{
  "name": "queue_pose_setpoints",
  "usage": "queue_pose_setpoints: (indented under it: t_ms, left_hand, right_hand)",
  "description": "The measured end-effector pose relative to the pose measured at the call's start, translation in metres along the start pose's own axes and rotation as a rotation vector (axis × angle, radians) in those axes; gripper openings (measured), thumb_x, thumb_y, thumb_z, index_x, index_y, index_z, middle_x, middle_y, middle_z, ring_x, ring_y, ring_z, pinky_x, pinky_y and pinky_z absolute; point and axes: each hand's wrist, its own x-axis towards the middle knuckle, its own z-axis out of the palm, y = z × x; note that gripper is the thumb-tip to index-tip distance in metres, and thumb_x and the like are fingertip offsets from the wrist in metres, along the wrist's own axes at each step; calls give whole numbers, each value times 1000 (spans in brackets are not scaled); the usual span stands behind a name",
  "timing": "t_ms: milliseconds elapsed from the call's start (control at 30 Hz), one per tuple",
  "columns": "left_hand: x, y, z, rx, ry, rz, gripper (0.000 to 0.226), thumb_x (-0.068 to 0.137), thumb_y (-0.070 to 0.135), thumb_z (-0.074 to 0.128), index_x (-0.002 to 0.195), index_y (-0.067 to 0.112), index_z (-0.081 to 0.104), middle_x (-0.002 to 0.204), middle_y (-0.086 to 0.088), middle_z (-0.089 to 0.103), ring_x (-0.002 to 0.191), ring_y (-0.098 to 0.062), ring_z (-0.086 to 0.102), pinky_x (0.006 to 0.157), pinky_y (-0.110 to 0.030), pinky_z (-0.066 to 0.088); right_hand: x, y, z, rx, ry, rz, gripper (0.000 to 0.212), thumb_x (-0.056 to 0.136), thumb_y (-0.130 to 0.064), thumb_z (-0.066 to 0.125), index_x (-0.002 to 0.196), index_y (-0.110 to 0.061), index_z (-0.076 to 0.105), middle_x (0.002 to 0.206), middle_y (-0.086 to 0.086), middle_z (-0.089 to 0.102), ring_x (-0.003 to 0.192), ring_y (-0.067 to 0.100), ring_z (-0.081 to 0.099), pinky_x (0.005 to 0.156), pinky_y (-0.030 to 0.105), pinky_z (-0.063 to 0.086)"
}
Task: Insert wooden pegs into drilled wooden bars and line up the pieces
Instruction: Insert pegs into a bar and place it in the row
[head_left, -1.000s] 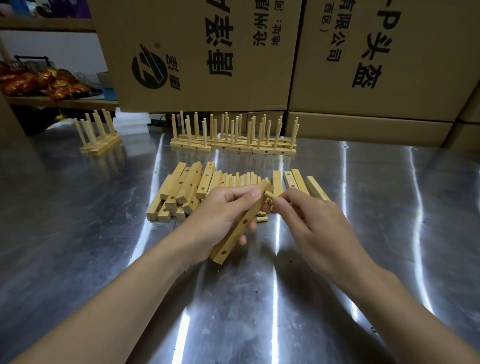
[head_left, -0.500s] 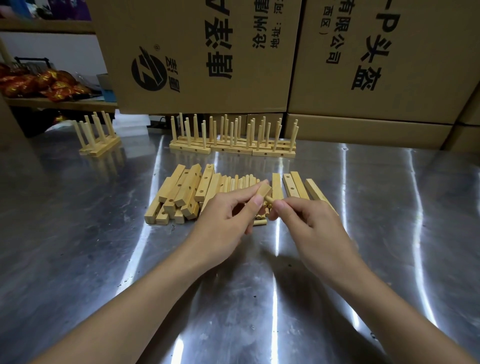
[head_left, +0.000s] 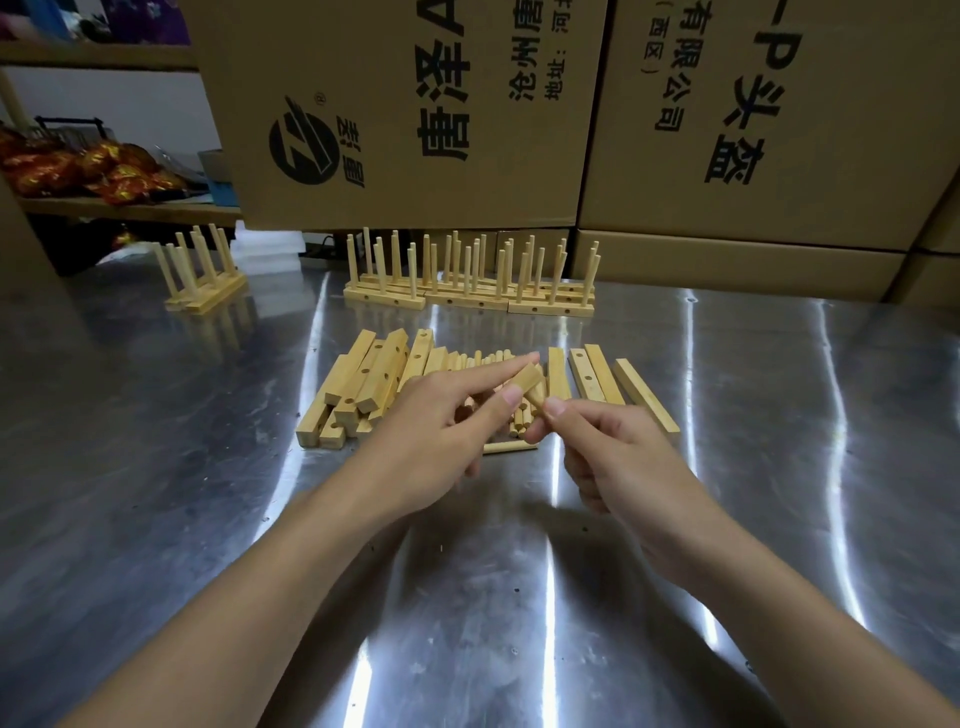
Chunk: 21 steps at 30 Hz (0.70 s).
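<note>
Bar, drilled, gripped in my left hand: index finger stretched over it, thumb against its near side, and only its far end showing past the fingers. Peg, pinched between thumb and fingertips of my right hand, the other fingers folded in. Its tip meets the bar's end, just above the stock at table centre. I cannot tell whether the tip has entered a hole. Stock: pile of bars at 11 o'clock of the hands, loose pegs at 12, more bars at 1, one stray peg lying flat beneath the hands. Finished row, pegs upright, at 12 o'clock near the cartons; smaller set at 10 o'clock. Table, steel. Step in hand, by my reading: seating a peg in the held bar. The next move calls for squaring the peg to its hole and pushing straight along its axis, with the left hand bracing the bar; the finished piece then goes to the row.
</note>
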Motion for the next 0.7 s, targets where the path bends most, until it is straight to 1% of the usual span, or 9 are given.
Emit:
queue_pose_setpoints:
  t_ms: [67,167,267,333,433,533,567,633,700]
  left_hand:
    - [0,-1,1,-28,-15,-31,37,109,49,53,142,65,53,79,13,64,52,-15,65,47,-24,52]
    - [2,-3,10,-79,-14,-62,36,110,46,52,145,55,57,73,13,61,48,-16,59,44,-19,44]
    - [4,-3,15,-137,-11,-95,37,112,42,50,147,46,60,75,6,59,49,-12,51,45,-17,39]
    - [3,-2,15,-148,-19,-105,36,112,41,49,147,45,60,77,3,59,50,-9,49,46,-18,39]
    - [2,-3,18,-110,-17,-88,39,113,41,47,151,45,55,78,4,60,52,-5,48,52,-23,41]
    - [1,-3,24,-167,-3,-86,40,112,42,47,152,46,53,81,3,59,53,-6,46,53,-25,41]
    - [1,-3,25,-205,0,-83,40,112,44,48,151,47,54,81,3,59,53,-6,45,52,-24,40]
    - [1,-3,25,-222,9,-61,40,111,49,48,150,50,54,79,6,58,53,-5,46,51,-22,39]
    - [2,-3,23,-159,21,-32,41,109,55,46,150,54,51,77,10,58,54,-2,48,52,-24,39]
  right_hand:
    - [1,1,-1,-48,52,-57,38,108,-43,53,87,-24,78,55,-8,35,51,9,29,50,24,25]
    - [1,4,-4,-292,151,-209,28,107,-40,56,92,-24,74,62,-5,58,57,12,47,56,31,39]
    - [-1,7,-3,-571,209,-289,31,107,-43,53,89,-24,70,61,-10,56,60,14,50,57,30,38]
    - [-1,7,-2,-609,226,-320,33,108,-39,52,86,-23,71,57,-15,52,59,12,49,55,25,33]
    - [2,8,-3,-425,182,-222,40,108,-38,55,78,-18,72,49,-12,36,49,9,33,51,23,24]
    - [2,2,-6,132,53,75,42,106,-39,57,77,-13,73,55,-7,26,49,12,21,45,24,19]
    - [2,0,-8,229,20,117,40,105,-39,58,80,-12,75,56,-6,25,48,11,20,43,22,19]
    - [2,-3,-11,193,-9,100,40,105,-41,58,84,-13,76,58,-5,25,49,11,20,43,21,20]
    - [1,-4,-10,44,16,22,41,105,-46,57,85,-17,78,57,-4,27,50,11,22,45,22,21]
